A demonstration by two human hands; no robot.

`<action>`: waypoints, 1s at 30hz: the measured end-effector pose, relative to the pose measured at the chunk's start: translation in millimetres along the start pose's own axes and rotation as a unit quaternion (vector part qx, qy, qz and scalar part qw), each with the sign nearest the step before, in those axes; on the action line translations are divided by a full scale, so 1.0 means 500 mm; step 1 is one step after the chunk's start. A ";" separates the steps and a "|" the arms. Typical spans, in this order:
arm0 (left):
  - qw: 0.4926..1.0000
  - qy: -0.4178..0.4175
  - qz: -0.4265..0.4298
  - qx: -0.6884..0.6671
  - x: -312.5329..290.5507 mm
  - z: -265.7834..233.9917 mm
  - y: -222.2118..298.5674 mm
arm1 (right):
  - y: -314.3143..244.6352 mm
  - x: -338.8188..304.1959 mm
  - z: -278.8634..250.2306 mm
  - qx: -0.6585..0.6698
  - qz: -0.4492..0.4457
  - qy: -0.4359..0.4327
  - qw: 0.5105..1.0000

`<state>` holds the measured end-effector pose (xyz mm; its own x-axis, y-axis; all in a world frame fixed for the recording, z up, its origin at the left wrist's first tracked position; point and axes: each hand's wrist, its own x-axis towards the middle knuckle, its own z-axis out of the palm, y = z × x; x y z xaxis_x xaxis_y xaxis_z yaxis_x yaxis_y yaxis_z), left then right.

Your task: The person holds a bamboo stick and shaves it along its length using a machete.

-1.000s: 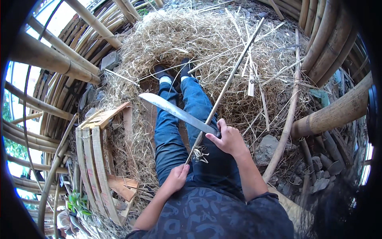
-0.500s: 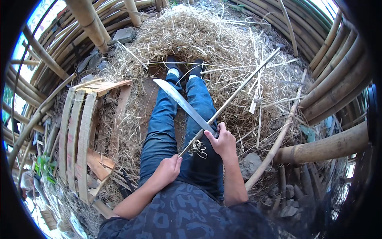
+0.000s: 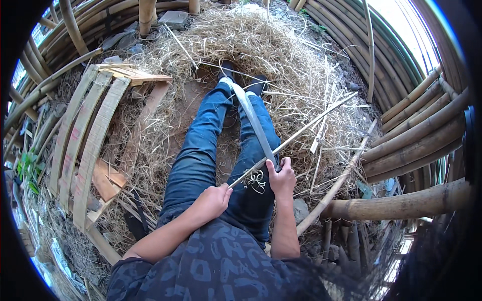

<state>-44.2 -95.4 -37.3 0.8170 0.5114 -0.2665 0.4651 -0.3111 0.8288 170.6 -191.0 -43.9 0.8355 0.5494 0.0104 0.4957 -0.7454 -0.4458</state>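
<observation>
A long machete (image 3: 253,120) points away from me, its grip wrapped in my right hand (image 3: 281,178) with the thumb pressed along the blade's base. My left hand (image 3: 215,199) is closed round the near end of a thin bamboo strip (image 3: 301,131), which slants up to the right across my thigh. The lower blade crosses the strip just ahead of my right thumb, and they appear to touch. Curled pale shavings (image 3: 256,181) hang by the strip over my right thigh. The machete's handle is mostly hidden in my fist.
Dry straw-like shavings (image 3: 236,37) surround my feet. A wooden slatted crate (image 3: 100,150) stands at the left. Thick bamboo poles (image 3: 401,203) lie at the right, with more stacked along the far edges. A long stick (image 3: 334,200) slants beside my right arm.
The machete has swung from pointing far left to pointing more straight ahead. The view has shifted and turned slightly. Both hands keep their grips.
</observation>
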 end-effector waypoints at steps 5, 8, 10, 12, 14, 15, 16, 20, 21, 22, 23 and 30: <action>0.999 0.017 0.028 0.007 -0.001 -0.001 -0.018 | 0.009 -0.005 0.022 0.009 -0.009 0.031 0.999; 0.999 0.008 0.035 -0.020 -0.002 -0.006 -0.014 | 0.012 -0.007 0.020 0.017 -0.004 0.033 0.999; 0.999 -0.016 0.009 -0.029 0.000 -0.009 -0.016 | 0.011 -0.007 0.024 0.014 0.001 0.032 0.999; 1.000 -0.012 0.011 -0.025 0.002 -0.010 -0.013 | 0.015 -0.005 0.031 0.006 -0.019 0.046 0.999; 1.000 -0.009 0.012 -0.019 0.001 -0.013 -0.018 | 0.013 -0.003 0.031 0.003 -0.013 0.043 0.999; 1.000 -0.010 0.014 -0.026 0.001 -0.014 -0.020 | 0.011 -0.003 0.028 -0.002 -0.008 0.035 0.999; 0.999 -0.008 0.015 -0.033 0.002 -0.014 -0.021 | 0.009 -0.002 0.026 -0.008 -0.004 0.027 1.000; 0.999 -0.017 0.003 -0.037 0.001 -0.026 -0.021 | 0.006 -0.002 0.032 -0.012 -0.016 0.036 0.999; 0.999 -0.024 0.001 -0.039 0.001 -0.027 -0.022 | 0.007 -0.003 0.033 -0.014 -0.013 0.035 0.999; 0.999 -0.030 -0.002 -0.040 0.001 -0.030 -0.026 | 0.008 -0.003 0.034 -0.009 -0.017 0.036 0.999; 0.999 -0.032 -0.003 -0.040 0.001 -0.032 -0.028 | 0.007 -0.003 0.036 -0.005 -0.020 0.036 0.999; 0.998 -0.031 0.001 -0.050 0.000 -0.036 -0.034 | 0.007 -0.004 0.035 -0.018 -0.023 0.027 0.999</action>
<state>-58.1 -75.6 -42.3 0.8385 0.4593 -0.2931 0.4303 -0.2283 0.8733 166.6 -188.1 -61.2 0.8229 0.5627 0.0787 0.5410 -0.7335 -0.4116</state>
